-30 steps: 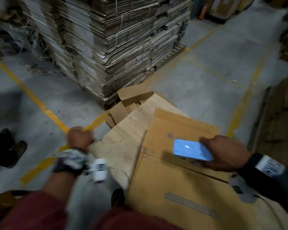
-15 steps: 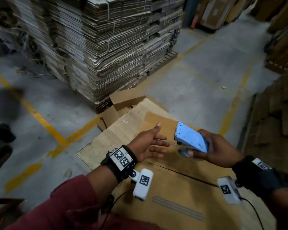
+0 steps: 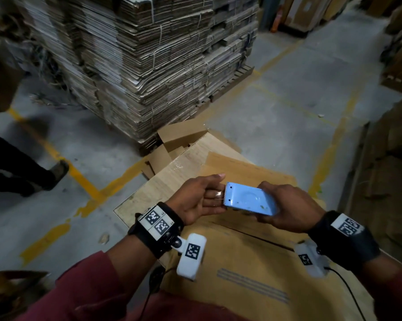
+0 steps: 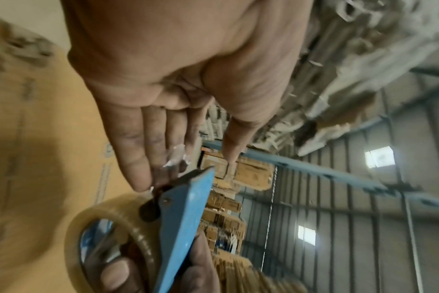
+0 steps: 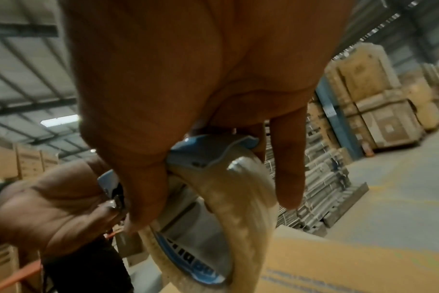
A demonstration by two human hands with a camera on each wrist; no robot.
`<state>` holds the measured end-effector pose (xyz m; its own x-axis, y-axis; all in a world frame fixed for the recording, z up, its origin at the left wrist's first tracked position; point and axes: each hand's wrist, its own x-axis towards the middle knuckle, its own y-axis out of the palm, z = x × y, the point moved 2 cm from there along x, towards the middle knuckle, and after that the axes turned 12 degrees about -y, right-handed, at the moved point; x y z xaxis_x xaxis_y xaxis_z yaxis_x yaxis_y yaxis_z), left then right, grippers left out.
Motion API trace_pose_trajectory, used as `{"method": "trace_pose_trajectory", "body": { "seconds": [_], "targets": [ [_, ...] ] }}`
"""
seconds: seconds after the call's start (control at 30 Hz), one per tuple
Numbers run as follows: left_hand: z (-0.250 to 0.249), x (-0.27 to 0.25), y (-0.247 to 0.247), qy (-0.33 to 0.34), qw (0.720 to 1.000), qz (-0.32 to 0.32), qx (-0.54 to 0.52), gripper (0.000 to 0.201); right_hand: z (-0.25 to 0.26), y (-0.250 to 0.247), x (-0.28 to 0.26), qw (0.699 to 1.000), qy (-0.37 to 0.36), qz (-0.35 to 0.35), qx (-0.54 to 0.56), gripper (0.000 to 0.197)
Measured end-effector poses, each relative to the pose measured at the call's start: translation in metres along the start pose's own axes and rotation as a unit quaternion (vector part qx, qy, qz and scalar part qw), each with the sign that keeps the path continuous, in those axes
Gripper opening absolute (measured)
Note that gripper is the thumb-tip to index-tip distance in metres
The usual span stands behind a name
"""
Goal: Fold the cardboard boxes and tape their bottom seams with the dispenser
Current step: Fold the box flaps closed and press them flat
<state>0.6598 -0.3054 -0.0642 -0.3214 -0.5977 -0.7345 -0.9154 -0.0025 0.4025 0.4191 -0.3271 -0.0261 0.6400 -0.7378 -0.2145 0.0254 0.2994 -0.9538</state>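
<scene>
A flat brown cardboard box (image 3: 241, 262) lies before me on a pale board (image 3: 153, 193), with a dark seam (image 3: 253, 235) running across it. My right hand (image 3: 288, 207) grips a blue tape dispenser (image 3: 248, 201) above the box, its toothed edge pointing left. The clear tape roll (image 4: 113, 228) sits under the blue plate (image 4: 183, 218) and shows again as the tape roll (image 5: 241, 198) in the right wrist view. My left hand (image 3: 218, 193) reaches to the toothed edge with straight fingers (image 4: 138, 158). A crumpled bit of clear tape (image 4: 174, 156) sticks to them.
A tall pallet stack of flat cardboard (image 3: 149, 66) stands ahead. Loose cardboard pieces (image 3: 179, 140) lie between it and the board. Another person's leg and shoe (image 3: 56, 170) are at the left on the grey floor with yellow lines (image 3: 84, 184). More cardboard (image 3: 392, 158) is piled at the right.
My left hand came from the far left, where it was a fist, over to the dispenser's toothed edge. The right hand turned the dispenser and lifted it slightly.
</scene>
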Motion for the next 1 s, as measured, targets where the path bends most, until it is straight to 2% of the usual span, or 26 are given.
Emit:
{"method": "trace_pose_trajectory", "body": {
  "seconds": [0.07, 0.17, 0.3, 0.67, 0.9, 1.0],
  "targets": [
    [0.004, 0.0, -0.007, -0.012, 0.999, 0.002, -0.044, 0.021, 0.002, 0.001, 0.003, 0.998, -0.014, -0.012, 0.053, 0.063],
    [0.012, 0.002, -0.015, -0.023, 0.996, -0.011, -0.084, 0.017, 0.009, 0.004, 0.011, 0.998, -0.017, -0.015, 0.058, 0.066],
    [0.02, 0.002, -0.023, -0.014, 0.991, -0.011, -0.13, 0.036, 0.017, 0.004, 0.017, 0.997, -0.019, -0.017, 0.069, 0.069],
    [0.018, -0.005, -0.047, 0.058, 0.988, -0.145, 0.001, 0.017, 0.045, -0.002, 0.015, 0.998, -0.051, 0.026, 0.01, 0.068],
    [0.022, -0.008, -0.055, 0.037, 0.985, -0.167, -0.009, 0.011, 0.05, -0.001, 0.005, 0.998, -0.047, 0.042, -0.03, 0.076],
    [0.028, -0.008, -0.063, 0.026, 0.984, -0.175, -0.021, 0.009, 0.053, 0.003, 0.003, 0.997, -0.042, 0.05, -0.04, 0.074]
  ]
}}
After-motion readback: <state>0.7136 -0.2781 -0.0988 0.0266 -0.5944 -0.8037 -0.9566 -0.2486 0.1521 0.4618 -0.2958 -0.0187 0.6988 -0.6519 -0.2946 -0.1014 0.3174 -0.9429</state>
